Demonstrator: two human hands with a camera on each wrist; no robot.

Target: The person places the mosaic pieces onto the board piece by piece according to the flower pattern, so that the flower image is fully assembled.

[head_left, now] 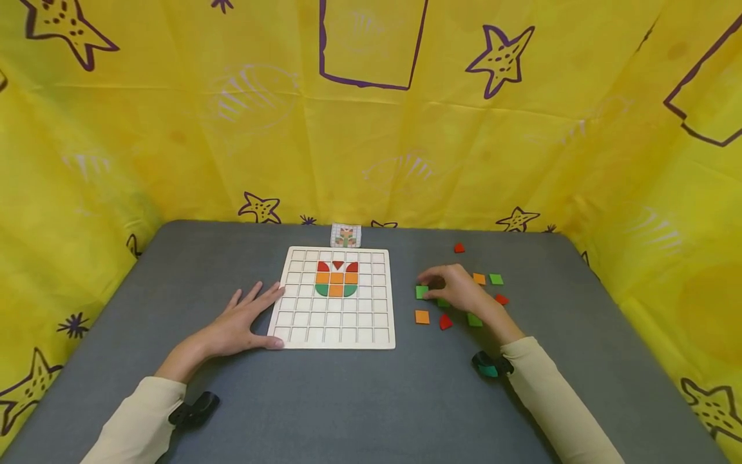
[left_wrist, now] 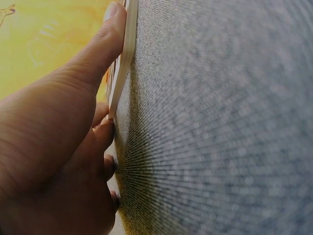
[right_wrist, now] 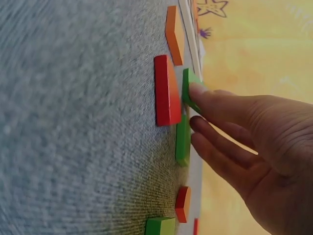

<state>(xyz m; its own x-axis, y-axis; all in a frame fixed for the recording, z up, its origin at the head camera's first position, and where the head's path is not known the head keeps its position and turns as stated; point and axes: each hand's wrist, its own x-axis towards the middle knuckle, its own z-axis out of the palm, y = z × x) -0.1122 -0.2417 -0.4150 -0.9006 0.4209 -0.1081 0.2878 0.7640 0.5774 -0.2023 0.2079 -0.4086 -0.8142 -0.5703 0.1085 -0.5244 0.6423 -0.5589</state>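
A pale gridded board [head_left: 295,319] lies on the table with red, orange and green tiles [head_left: 336,278] set in its upper middle. Spread along its left edge, my left hand [head_left: 234,327] has its fingertips by the side and its thumb on the near corner. The left wrist view shows that thumb [left_wrist: 105,41] on the board's rim [left_wrist: 128,44]. Right of the board, my right hand [head_left: 455,287] pinches a green square tile [head_left: 421,292] between thumb and fingers. In the right wrist view, the thumb presses on this green tile [right_wrist: 186,87]; other fingertips are partly hidden.
Around the right hand lie loose tiles: an orange square [head_left: 422,317], a red piece [head_left: 445,321], a green tile [head_left: 474,319], another orange square [head_left: 478,278] and several more. A small pattern card [head_left: 346,236] sits behind the board. A yellow curtain [head_left: 371,129] borders the grey table [head_left: 348,406].
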